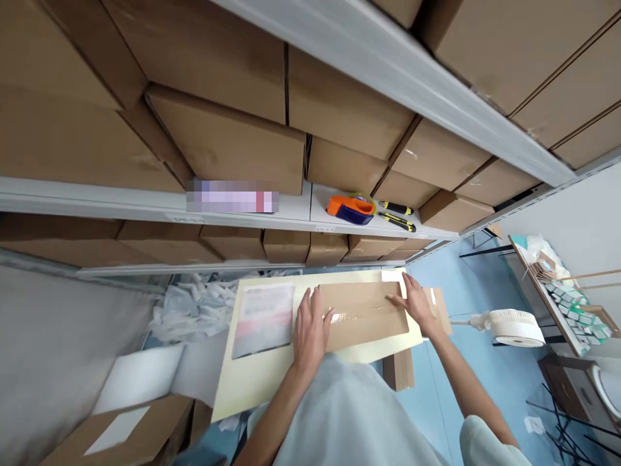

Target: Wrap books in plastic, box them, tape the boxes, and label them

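Though my left hand [309, 333] partly hides the carton's [366, 314] left end, it lies lengthwise left-to-right, both hands' fingers [408, 282] spread open.

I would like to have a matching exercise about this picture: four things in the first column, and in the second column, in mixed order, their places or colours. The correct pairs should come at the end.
Things
1. Left hand
2. Right hand
3. Tape dispenser
4. Fan

Places or colours
A. White, seen against the blue floor
B. At the right end of the cardboard box
C. Orange and dark blue, on the shelf
D. At the left end of the cardboard box

Pairs: 1-D, 2-B, 3-C, 4-A
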Demonstrator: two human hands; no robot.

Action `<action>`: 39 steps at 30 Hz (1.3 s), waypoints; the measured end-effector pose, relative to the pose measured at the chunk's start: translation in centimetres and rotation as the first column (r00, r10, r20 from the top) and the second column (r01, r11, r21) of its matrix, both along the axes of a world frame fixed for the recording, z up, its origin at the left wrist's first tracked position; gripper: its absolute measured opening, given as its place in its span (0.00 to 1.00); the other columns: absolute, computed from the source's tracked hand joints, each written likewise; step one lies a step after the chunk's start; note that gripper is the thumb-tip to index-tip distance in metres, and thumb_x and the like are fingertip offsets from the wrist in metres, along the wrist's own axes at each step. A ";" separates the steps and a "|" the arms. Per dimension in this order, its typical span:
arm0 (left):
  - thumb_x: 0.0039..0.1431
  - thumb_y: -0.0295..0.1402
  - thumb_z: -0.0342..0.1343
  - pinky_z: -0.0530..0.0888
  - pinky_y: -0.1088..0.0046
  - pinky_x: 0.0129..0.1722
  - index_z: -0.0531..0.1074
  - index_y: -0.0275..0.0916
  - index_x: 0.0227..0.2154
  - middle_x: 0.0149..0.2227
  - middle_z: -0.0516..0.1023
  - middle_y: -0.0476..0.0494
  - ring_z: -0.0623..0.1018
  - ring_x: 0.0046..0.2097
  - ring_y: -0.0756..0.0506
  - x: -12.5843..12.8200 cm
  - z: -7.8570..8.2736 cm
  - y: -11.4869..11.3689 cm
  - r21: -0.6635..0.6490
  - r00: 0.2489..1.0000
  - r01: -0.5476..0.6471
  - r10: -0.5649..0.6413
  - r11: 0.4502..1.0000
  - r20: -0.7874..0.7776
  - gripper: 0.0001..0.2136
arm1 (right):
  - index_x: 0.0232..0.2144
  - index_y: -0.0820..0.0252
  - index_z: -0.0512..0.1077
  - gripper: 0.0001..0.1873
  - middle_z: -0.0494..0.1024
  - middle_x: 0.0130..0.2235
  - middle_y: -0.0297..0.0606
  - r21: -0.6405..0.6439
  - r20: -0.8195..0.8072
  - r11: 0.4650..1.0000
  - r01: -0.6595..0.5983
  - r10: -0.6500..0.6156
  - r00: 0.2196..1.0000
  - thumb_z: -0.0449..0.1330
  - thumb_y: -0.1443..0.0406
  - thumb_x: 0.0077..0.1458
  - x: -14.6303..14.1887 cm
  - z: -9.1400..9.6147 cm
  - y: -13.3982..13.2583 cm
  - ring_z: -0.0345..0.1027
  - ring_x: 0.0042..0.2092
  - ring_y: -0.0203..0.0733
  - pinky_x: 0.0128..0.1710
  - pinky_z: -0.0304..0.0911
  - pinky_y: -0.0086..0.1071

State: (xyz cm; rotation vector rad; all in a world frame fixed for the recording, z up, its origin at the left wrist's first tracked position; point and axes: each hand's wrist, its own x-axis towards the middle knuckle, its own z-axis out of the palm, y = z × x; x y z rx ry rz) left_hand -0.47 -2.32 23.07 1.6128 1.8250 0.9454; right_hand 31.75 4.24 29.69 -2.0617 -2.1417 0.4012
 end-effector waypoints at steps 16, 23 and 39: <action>0.69 0.32 0.52 0.59 0.39 0.74 0.70 0.35 0.66 0.72 0.64 0.25 0.55 0.78 0.27 0.7 12.5 14.7 0.347 0.986 0.097 -0.042 0.933 -0.161 0.24 | 0.63 0.75 0.68 0.35 0.75 0.62 0.67 0.114 0.231 0.930 -0.349 0.317 0.920 0.65 0.50 0.68 -16.6 7.5 21.7 0.65 0.65 0.64 0.66 0.58 0.53; 0.67 0.33 0.53 0.64 0.37 0.70 0.70 0.35 0.65 0.69 0.67 0.22 0.60 0.75 0.25 0.6 12.5 16.5 0.288 0.995 0.037 -0.007 0.957 -0.103 0.24 | 0.61 0.75 0.68 0.29 0.78 0.60 0.64 0.070 0.238 0.939 -0.337 0.312 0.920 0.63 0.56 0.71 -17.1 6.7 22.2 0.71 0.62 0.59 0.66 0.57 0.46; 0.73 0.44 0.52 0.79 0.59 0.60 0.79 0.43 0.54 0.53 0.83 0.40 0.82 0.56 0.40 1.2 11.2 -1.3 0.173 0.954 -0.127 0.073 0.977 0.292 0.17 | 0.52 0.55 0.73 0.19 0.82 0.44 0.49 0.238 -0.055 0.872 -0.428 0.452 0.890 0.63 0.50 0.69 -7.5 4.4 -2.6 0.78 0.48 0.59 0.53 0.72 0.52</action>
